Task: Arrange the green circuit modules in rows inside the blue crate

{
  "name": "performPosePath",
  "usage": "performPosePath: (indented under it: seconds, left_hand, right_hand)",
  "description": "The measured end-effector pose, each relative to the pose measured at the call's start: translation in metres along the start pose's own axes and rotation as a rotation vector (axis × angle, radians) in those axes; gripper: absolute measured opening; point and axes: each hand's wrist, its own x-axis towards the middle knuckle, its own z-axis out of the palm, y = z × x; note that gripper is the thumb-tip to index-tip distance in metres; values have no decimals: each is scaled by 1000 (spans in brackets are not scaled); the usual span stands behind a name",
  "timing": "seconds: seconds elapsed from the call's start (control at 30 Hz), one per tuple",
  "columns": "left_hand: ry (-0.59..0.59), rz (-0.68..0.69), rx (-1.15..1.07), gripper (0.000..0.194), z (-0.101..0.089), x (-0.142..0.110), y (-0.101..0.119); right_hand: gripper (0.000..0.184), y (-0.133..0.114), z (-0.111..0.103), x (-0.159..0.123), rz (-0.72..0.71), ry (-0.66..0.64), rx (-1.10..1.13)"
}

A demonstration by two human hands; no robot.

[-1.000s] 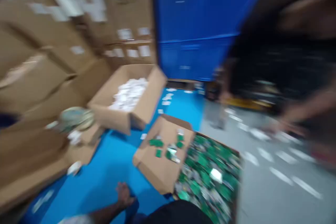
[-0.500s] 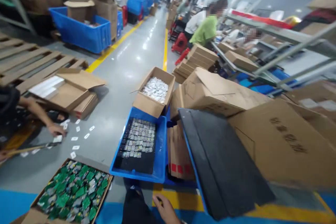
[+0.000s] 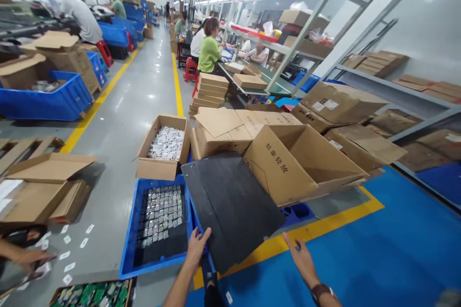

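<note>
Sheet (image 3: 234, 206), black and matte, lies tilted in the middle of my head view: a broad, flat, stiff-looking panel with a fine line running along it near its left side. I make out a few pale specks by its far left corner and a small nick in its near right edge; a blue strip shows along its left edge.

My left hand (image 3: 198, 245) is at that left edge, thumb and fingers parted; I cannot tell whether they touch it. My right hand (image 3: 299, 255) hangs apart from the near right side, fingers spread, nothing in its grasp, a dark wristband (image 3: 320, 291) below it.

Just left of the sheet I see a blue tray (image 3: 133, 225) holding rows of small silvery modules (image 3: 162, 211) on a black base. Beyond that tray stands a cardboard box (image 3: 156, 170) full of white pieces (image 3: 167, 143). Right of the sheet, a larger carton (image 3: 288, 182) with printed characters gapes at the top. Yellow line (image 3: 324, 226) and blue floor (image 3: 363, 244) run beneath. At lower left, a co-worker's hand (image 3: 30, 260) is near scattered white slips (image 3: 65, 255).
</note>
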Motion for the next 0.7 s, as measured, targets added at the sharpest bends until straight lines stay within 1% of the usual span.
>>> performPosePath:
  seconds: [0.03,0.07,0.1,0.17,0.23,0.27,0.33,0.4,0.47,0.53,0.57,0.6,0.63,0.67,0.7]
  left_hand:
    - [9,17,-1,69,19,6,1]
    - [24,31,-1,65,32,10,1]
    - [48,41,1,62,42,14,0]
    - [109,44,18,60,49,20,-2]
    - [166,33,41,57,49,25,-4]
    - [189,24,47,55,48,27,-4]
    - [217,-8,40,51,48,30,-4]
    - [207,-63,0,51,55,33,-2]
    - [181,-104,-67,59,65,33,4]
    - [144,-105,-86,66,70,31,16]
    - [76,-92,-20,66,69,29,26]
    - [-18,-73,81,63,66,27,38]
    - [-166,-56,232,57,62,25,53]
    - [-372,-28,406,50,57,25,70]
    - [-492,3,489,44,53,27,89]
  right_hand:
    - [90,-9,4,26,-24,-25,-7]
    - [90,-18,9,51,-36,-69,-5]
    - [90,-25,16,74,-43,-123,-2]
    - [89,-32,33,115,-60,-216,-23]
    - [88,-30,52,143,-44,-295,-64]
    - [87,-27,61,153,-43,-346,-76]
    - [84,-18,76,164,-81,-493,-60]
    - [80,-13,86,168,-129,-640,-5]
    - [82,-14,90,171,-133,-724,50]
    - [84,-19,89,172,-96,-778,95]
    - [84,-21,86,172,-66,-827,122]
    - [84,-22,82,171,-38,-890,153]
    - [84,-21,78,168,-17,-948,184]
    - [84,-20,73,163,-6,-984,205]
    - [85,-17,68,156,-8,-997,209]
